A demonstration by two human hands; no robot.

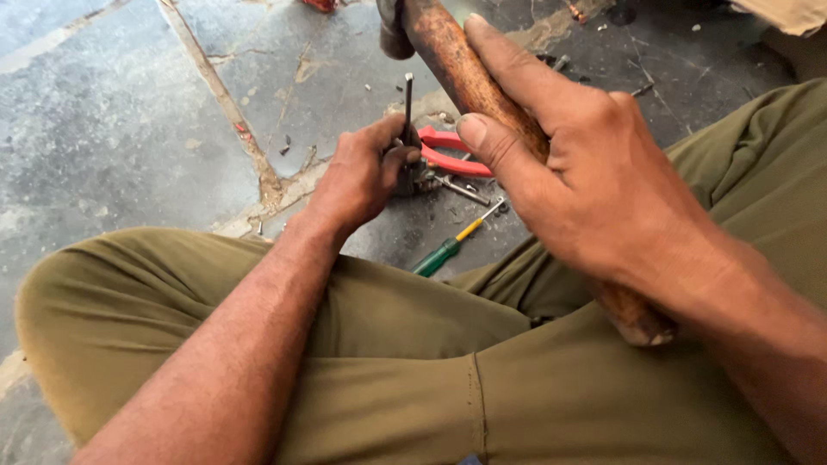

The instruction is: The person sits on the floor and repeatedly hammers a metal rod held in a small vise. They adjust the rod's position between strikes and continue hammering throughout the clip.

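1. The right hand (594, 189) is wrapped tight around the wooden handle of a hammer (465, 73); it grips at mid-shaft, thumb laid along the wood, which seems to favour control over reach; the dark metal head sits at the top edge of the view, raised above the work.
2. The left hand (366, 172) is pinched shut on a thin dark metal rod (408, 108), holding it upright on the stone floor (112, 129); the fingers clamp low on the rod, leaving its upper end bare and directly under the hammer head, apparently to keep the fingers out of the line of a blow.
3. Red-handled pliers (452, 155) lie on the floor just beside the left hand; a green-and-yellow screwdriver (448, 250) lies near the knee; both rest within easy reach.
4. Small metal bits and screws are scattered on the floor around the rod; the person sits cross-legged in olive trousers (405, 379), so the work lies between the knees.
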